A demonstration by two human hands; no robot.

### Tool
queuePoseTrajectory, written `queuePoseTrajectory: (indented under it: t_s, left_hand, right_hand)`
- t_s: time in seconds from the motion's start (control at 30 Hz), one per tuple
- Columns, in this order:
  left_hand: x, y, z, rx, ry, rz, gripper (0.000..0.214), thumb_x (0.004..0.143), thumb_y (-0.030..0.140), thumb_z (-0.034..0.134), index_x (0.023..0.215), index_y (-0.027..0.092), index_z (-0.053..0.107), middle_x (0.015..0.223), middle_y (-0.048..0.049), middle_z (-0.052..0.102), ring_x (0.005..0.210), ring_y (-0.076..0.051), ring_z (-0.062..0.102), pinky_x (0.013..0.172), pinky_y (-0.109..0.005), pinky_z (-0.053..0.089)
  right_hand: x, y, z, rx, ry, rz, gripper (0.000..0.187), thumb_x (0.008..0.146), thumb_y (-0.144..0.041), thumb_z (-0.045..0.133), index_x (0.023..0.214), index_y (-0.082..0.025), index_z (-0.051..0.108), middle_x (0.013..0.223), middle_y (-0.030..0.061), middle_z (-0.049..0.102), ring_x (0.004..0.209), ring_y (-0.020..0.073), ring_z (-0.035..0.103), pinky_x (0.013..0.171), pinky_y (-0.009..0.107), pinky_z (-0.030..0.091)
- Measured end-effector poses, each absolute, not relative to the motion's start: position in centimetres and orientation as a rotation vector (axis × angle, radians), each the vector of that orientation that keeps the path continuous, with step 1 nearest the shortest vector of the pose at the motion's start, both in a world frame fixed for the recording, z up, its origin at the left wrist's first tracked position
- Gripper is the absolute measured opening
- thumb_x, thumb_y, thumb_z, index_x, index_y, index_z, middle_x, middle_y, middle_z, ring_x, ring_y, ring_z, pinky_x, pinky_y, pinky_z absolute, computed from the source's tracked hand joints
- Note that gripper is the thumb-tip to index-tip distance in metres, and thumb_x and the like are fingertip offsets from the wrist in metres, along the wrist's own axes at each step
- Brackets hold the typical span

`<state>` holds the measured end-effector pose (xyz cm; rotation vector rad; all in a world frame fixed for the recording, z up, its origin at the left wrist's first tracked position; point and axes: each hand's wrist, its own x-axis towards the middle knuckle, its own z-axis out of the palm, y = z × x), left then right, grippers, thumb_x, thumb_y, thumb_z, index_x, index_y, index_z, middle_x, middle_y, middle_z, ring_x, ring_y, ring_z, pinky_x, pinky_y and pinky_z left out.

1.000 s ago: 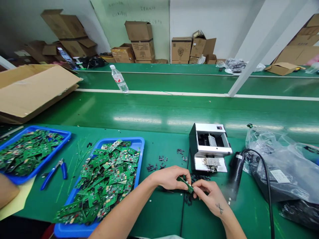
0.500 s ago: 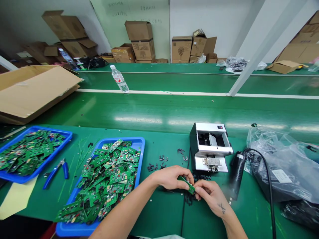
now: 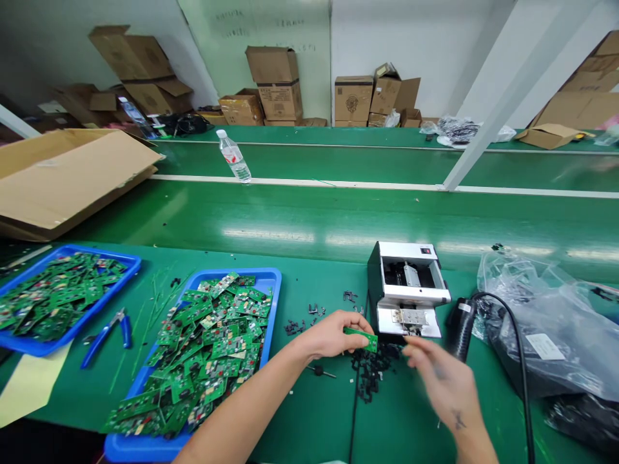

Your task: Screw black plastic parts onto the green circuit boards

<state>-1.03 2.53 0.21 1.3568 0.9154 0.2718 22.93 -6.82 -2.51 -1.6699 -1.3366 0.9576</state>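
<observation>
Basically, left hand [image 3: 333,335] pinches a green circuit board [image 3: 361,339], right hand [image 3: 442,383] blurry and open over black plastic scraps [image 3: 372,368] by a white benchtop cutter [image 3: 406,290].

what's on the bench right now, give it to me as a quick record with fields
left hand: pinches a small green circuit board
right hand: blurred, holding nothing visible, nearest black plastic scraps
beside the hands: white benchtop machine, black corded handheld tool
trays: two blue trays heaped with green circuit boards
also on bench: blue-handled side cutters, clear plastic bag
</observation>
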Motion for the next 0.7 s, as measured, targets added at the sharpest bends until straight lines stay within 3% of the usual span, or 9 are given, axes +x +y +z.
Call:
queuePoseTrajectory:
  t_s: [0.07, 0.13, 0.23, 0.33, 0.4, 0.47, 0.57, 0.7]
  left_hand:
    - [-0.8, 2.9, 0.4, 1.266, 0.990, 0.330, 0.026, 0.078, 0.034, 0.065, 0.095, 0.015, 0.065, 0.085, -0.0030, 0.064, 0.058, -0.008, 0.048, 0.055, -0.021, 0.037]
    - [-0.4, 3.2, 0.7, 1.187, 1.039, 0.377, 0.026, 0.076, 0.034, 0.066, 0.094, 0.015, 0.064, 0.073, 0.0001, 0.059, 0.055, -0.007, 0.045, 0.052, -0.021, 0.034]
    - [0.3, 3.4, 1.2, 1.102, 1.077, 0.391, 0.027, 0.074, 0.033, 0.068, 0.093, 0.015, 0.064, 0.058, 0.0042, 0.052, 0.052, -0.007, 0.041, 0.051, -0.022, 0.032]
    - [0.7, 3.5, 1.4, 1.068, 1.099, 0.388, 0.029, 0.072, 0.034, 0.071, 0.092, 0.014, 0.064, 0.055, 0.0053, 0.051, 0.049, -0.007, 0.039, 0.052, -0.022, 0.031]
    - [0.9, 3.4, 1.5, 1.060, 1.103, 0.393, 0.031, 0.071, 0.036, 0.072, 0.091, 0.013, 0.063, 0.057, 0.0045, 0.054, 0.049, -0.006, 0.039, 0.051, -0.022, 0.031]
    - [1.0, 3.4, 1.6, 1.048, 1.083, 0.397, 0.034, 0.071, 0.038, 0.072, 0.091, 0.013, 0.061, 0.065, 0.0008, 0.061, 0.050, -0.006, 0.039, 0.049, -0.021, 0.030]
    - [1.1, 3.3, 1.6, 1.022, 1.054, 0.362, 0.039, 0.072, 0.042, 0.071, 0.095, 0.014, 0.056, 0.076, -0.0044, 0.068, 0.052, -0.006, 0.040, 0.046, -0.021, 0.027]
    - [1.2, 3.2, 1.3, 1.025, 1.055, 0.310, 0.042, 0.074, 0.045, 0.068, 0.098, 0.015, 0.051, 0.068, -0.0018, 0.066, 0.046, -0.005, 0.034, 0.043, -0.020, 0.020]
  right_hand:
    - [25.5, -6.4, -1.7, -1.922, -1.157, 0.621, 0.042, 0.084, -0.054, 0.054, 0.107, -0.021, 0.067, 0.090, 0.0085, 0.072, 0.078, 0.0235, 0.068, 0.078, 0.035, 0.053]
    - [27.8, -5.6, -1.2, -2.208, -1.050, 0.434, 0.054, 0.081, -0.061, 0.051, 0.116, -0.023, 0.064, 0.096, 0.0109, 0.071, 0.088, 0.0320, 0.067, 0.087, 0.048, 0.049]
    - [29.8, -4.1, -1.5, -2.440, -0.994, 0.541, 0.079, 0.069, -0.073, 0.055, 0.126, -0.017, 0.058, 0.106, 0.0191, 0.068, 0.101, 0.0475, 0.060, 0.090, 0.068, 0.038]
    - [30.2, -3.0, -3.0, -2.358, -0.947, 0.638, 0.094, 0.058, -0.073, 0.064, 0.128, -0.011, 0.055, 0.114, 0.0257, 0.062, 0.107, 0.0522, 0.054, 0.092, 0.074, 0.030]
    - [30.2, -2.8, -3.9, -2.236, -0.895, 0.708, 0.095, 0.053, -0.068, 0.070, 0.126, -0.009, 0.054, 0.109, 0.0245, 0.062, 0.103, 0.0480, 0.056, 0.093, 0.071, 0.032]
    - [30.3, -3.0, -4.4, -2.037, -0.856, 0.823, 0.087, 0.054, -0.063, 0.071, 0.121, -0.010, 0.055, 0.096, 0.0167, 0.062, 0.092, 0.0382, 0.060, 0.090, 0.062, 0.042]
    - [30.3, -3.8, -3.7, -1.670, -0.824, 0.941, 0.062, 0.065, -0.059, 0.062, 0.115, -0.022, 0.054, 0.084, 0.0031, 0.053, 0.079, 0.0225, 0.058, 0.081, 0.047, 0.052]
    - [29.4, -4.8, -0.9, -1.252, -0.761, 0.974, 0.037, 0.070, -0.052, 0.061, 0.101, -0.034, 0.051, 0.074, -0.0036, 0.033, 0.058, 0.0112, 0.043, 0.058, 0.031, 0.051]
